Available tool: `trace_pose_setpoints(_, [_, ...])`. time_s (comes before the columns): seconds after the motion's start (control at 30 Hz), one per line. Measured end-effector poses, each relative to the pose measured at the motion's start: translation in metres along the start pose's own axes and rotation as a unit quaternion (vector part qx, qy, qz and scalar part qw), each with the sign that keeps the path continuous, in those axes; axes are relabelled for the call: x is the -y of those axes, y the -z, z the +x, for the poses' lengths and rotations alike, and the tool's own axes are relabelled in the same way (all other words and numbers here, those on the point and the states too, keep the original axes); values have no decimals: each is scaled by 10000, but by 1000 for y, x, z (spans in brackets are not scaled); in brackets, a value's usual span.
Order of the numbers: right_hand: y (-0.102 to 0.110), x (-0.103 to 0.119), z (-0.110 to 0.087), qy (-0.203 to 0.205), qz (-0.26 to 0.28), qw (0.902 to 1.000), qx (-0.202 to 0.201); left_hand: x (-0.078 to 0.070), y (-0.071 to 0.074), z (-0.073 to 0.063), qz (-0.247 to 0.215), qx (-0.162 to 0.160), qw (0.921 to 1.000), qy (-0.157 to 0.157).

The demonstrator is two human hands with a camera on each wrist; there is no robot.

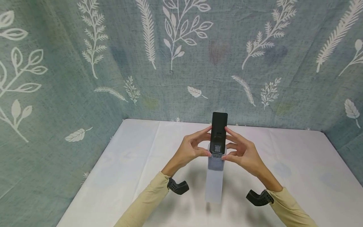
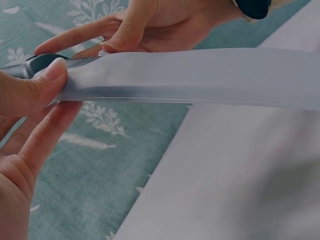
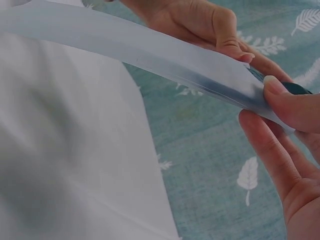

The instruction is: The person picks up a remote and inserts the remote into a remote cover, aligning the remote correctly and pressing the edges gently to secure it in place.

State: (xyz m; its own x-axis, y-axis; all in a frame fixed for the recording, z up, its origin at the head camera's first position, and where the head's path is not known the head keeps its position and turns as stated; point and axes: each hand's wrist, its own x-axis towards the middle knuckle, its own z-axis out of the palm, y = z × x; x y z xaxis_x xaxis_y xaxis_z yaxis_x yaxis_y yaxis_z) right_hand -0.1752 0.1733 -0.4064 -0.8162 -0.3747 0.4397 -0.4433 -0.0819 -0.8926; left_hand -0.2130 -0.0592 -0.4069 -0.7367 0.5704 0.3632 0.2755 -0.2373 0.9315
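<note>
A black remote control (image 1: 219, 126), its label with a square code facing me, stands partly inside a translucent plastic sleeve (image 1: 214, 186) in the head view. The sleeve's loose end hangs down toward the table. My left hand (image 1: 191, 148) pinches the sleeve's mouth at the left edge, with a fingertip against the remote's side. On the opposite edge, my right hand (image 1: 244, 153) pinches the mouth in the same manner. Thumbs lie on the near face of the sleeve (image 2: 190, 75), and fingers support it behind. The wrist views show little of the remote.
A white-covered table (image 1: 127, 157) lies beneath the hands. Green-blue cloth (image 1: 170, 88) with white leaf prints hangs behind it and along the left side. Each wrist wears a black camera band (image 1: 178, 186).
</note>
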Motion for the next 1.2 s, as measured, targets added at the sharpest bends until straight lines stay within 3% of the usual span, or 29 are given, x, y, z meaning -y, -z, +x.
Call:
trace_pose_setpoints(0.63, [-2, 3, 2, 21, -127, 9999, -77, 0, 0, -3, -91, -71, 9999, -15])
trace_pose_setpoints(1.2, [-2, 3, 1, 62, -104, 9999, -68, -2, 0, -4, 127, -125, 9998, -34])
